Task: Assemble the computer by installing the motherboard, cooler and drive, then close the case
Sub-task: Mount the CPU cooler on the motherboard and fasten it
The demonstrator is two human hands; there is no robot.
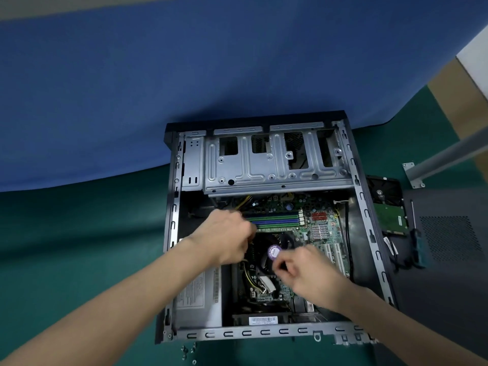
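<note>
The black-and-grey steel computer case (pixel 264 332) lies open on the green table (pixel 79 233). The green motherboard (pixel 324 225) is already seated in its floor. The black finned cooler with a purple round sticker on its fan (pixel 282 241) sits at the board's centre, so the cooler step looks to be the one in hand.

The left hand (pixel 227 241) reaches to the cooler's 10 o'clock corner. Its fingers (pixel 248 231) are curled down and blurred, and I cannot tell whether they grip anything. The right hand (pixel 309 270) is at the cooler's 4 o'clock. Its fingers (pixel 284 265) are curled with the tips drawn together on the fan's face — whether they pinch a screw or the cooler itself I cannot tell.

The cooler is probably stiff and fairly heavy for its size, with thin fins and fan blades that bend. It is best held by the frame's corners and pressed down evenly, never by the hub.

The black hard drive with a green circuit board (pixel 389 215) waits outside the case at 3 o'clock, and the bare metal drive cage (pixel 274 159) sits at 12 o'clock. The drive is dense and shock-sensitive — take it by the side edges. Just beyond it lie a teal-handled screwdriver (pixel 418 244) and the dark grey perforated side panel (pixel 449 286). A few small loose screws (pixel 188 350) rest at the case's 7 o'clock.
</note>
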